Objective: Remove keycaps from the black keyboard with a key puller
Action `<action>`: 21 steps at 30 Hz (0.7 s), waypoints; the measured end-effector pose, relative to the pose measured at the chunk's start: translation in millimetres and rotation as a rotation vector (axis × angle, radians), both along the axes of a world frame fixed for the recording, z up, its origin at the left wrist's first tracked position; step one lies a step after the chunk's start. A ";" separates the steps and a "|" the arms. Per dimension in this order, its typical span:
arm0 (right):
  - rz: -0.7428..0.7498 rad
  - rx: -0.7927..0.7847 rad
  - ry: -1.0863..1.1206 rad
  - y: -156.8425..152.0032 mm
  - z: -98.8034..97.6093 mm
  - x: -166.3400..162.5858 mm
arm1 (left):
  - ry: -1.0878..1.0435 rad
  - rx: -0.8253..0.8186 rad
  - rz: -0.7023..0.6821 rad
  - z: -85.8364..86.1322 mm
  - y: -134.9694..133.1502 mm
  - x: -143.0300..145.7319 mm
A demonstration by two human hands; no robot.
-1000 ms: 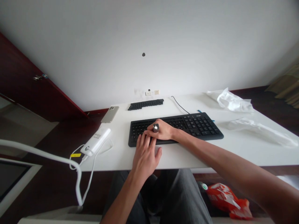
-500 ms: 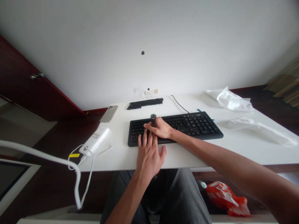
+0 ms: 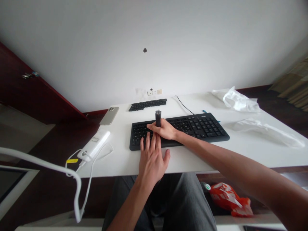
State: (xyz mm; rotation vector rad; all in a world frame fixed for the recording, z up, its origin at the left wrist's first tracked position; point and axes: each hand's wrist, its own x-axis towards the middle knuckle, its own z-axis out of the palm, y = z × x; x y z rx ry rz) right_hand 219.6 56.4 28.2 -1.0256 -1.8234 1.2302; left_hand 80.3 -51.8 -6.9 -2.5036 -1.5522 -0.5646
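A black keyboard point(image 3: 192, 126) lies on the white table point(image 3: 216, 154). My right hand point(image 3: 166, 130) is closed around a small dark tool point(image 3: 158, 117) that stands upright over the keyboard's left half. My left hand point(image 3: 151, 158) lies flat with fingers stretched out, fingertips resting on the keyboard's front left edge, just below the right hand. What the tool's lower tip touches is hidden by my fingers.
A strip of loose black keycaps point(image 3: 147, 104) lies at the table's back. A phone point(image 3: 109, 115) and a white power bank point(image 3: 94, 145) with cables sit at the left. Crumpled white plastic point(image 3: 237, 101) and a long wrapper point(image 3: 267, 133) lie right. An orange bag point(image 3: 228, 199) is on the floor.
My right hand has tipped the tool from lying end-on toward me to standing upright over the keys. My left hand shifted slightly right along the keyboard's front edge.
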 end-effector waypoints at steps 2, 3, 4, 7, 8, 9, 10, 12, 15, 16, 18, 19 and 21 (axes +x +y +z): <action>-0.003 -0.003 0.008 0.7 -1.0 -0.1 | 0.004 -0.003 0.002 -0.1 -0.3 -0.2; -0.007 -0.004 0.015 1.2 -1.7 -0.2 | 0.004 -0.004 0.004 -0.1 -0.5 -0.3; -0.012 -0.004 0.023 1.6 -2.5 -0.3 | 0.005 -0.006 0.006 -0.2 -0.7 -0.4; -0.027 -0.005 0.035 3.1 -4.7 -0.4 | 0.011 -0.016 0.007 -0.3 -1.2 -0.7; -0.027 -0.005 0.035 3.6 -5.2 -0.4 | 0.015 -0.017 0.006 -0.3 -1.4 -0.8; -0.024 -0.008 0.034 4.3 -5.6 -0.3 | 0.017 -0.017 0.005 -0.3 -1.6 -0.9; -0.023 -0.013 0.040 5.0 -6.0 -0.1 | 0.015 -0.015 0.004 -0.2 -1.8 -1.0; -0.049 -0.025 0.083 6.7 -6.5 0.2 | 0.003 -0.012 -0.002 0.2 -2.1 -1.1; -0.103 -0.022 0.149 8.8 -7.1 0.7 | -0.013 -0.018 -0.009 1.3 -2.2 -0.9; -0.107 -0.013 0.153 9.1 -7.2 0.8 | -0.014 -0.022 -0.009 1.6 -2.1 -0.8; -0.098 0.003 0.139 9.0 -7.5 0.6 | -0.013 -0.030 -0.005 2.3 -1.9 -0.4; -0.101 0.010 0.131 8.6 -7.5 0.4 | -0.014 -0.033 -0.004 2.5 -1.8 -0.3; -0.125 0.028 0.119 7.8 -7.3 0.2 | -0.025 -0.036 -0.007 2.6 -1.6 -0.2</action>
